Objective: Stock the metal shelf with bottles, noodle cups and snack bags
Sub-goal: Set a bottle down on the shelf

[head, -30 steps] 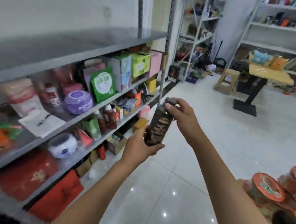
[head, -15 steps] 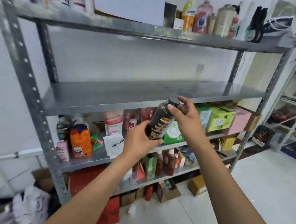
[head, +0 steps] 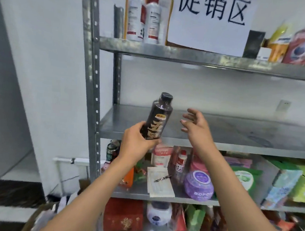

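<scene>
A dark bottle [head: 158,116] with gold lettering and a black cap tilts slightly right in front of the metal shelf [head: 219,134]. My left hand [head: 137,143] grips the bottle round its lower half, just before the bare middle board's left end. My right hand [head: 195,125] hovers to the right of the bottle, fingers spread and relaxed, touching nothing. The bottle's base is hidden in my left palm.
The upright post [head: 91,93] stands just left of the bottle. The top board carries white bottles [head: 144,17], a paper sign [head: 210,20] and other bottles. Lower boards hold a purple jar [head: 199,185], boxes, packets and red boxes [head: 123,216].
My right hand has let go of the bottle's cap and drawn off to the right. My left hand has carried the bottle left toward the shelf's left end, and the view has swung left.
</scene>
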Demonstrator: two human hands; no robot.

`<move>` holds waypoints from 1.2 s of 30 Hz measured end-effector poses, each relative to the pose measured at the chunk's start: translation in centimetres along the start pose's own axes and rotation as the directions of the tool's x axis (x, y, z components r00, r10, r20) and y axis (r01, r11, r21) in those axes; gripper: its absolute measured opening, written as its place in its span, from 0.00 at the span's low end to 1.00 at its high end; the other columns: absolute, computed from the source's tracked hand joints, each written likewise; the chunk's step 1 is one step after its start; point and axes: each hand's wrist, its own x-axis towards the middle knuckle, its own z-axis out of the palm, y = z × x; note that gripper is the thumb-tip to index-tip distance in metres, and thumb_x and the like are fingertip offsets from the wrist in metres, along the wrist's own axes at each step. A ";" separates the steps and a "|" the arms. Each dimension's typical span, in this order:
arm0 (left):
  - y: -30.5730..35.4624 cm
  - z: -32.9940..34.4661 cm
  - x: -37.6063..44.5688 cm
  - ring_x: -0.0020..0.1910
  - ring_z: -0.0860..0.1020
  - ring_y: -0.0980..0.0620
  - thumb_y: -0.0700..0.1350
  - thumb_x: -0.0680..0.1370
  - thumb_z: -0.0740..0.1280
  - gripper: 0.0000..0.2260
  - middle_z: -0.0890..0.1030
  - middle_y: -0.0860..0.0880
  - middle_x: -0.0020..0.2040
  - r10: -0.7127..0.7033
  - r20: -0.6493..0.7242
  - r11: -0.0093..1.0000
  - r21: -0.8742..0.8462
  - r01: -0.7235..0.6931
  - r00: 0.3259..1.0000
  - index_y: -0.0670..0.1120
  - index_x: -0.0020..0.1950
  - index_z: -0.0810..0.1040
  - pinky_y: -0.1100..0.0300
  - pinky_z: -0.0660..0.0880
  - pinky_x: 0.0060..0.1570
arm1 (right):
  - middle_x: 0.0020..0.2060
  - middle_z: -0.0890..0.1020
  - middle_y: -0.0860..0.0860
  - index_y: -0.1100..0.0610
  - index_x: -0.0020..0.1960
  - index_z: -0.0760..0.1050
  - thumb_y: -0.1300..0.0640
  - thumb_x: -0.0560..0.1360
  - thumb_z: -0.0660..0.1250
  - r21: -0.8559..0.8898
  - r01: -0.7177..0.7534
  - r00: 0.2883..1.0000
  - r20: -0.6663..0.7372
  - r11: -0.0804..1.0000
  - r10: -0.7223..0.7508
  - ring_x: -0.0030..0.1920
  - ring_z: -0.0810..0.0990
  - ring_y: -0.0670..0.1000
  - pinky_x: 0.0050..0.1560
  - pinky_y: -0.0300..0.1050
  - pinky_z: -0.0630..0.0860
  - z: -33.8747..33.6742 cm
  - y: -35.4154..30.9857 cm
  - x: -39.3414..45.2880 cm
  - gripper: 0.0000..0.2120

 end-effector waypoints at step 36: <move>-19.6 2.4 36.1 0.50 0.79 0.48 0.39 0.64 0.81 0.29 0.79 0.47 0.52 -0.283 -0.274 0.946 0.080 0.315 0.919 0.40 0.59 0.70 0.66 0.74 0.41 | 0.65 0.74 0.56 0.55 0.72 0.63 0.65 0.77 0.62 -0.266 -0.065 0.909 0.381 0.962 0.166 0.55 0.76 0.53 0.41 0.42 0.72 17.1 12.6 33.6 0.25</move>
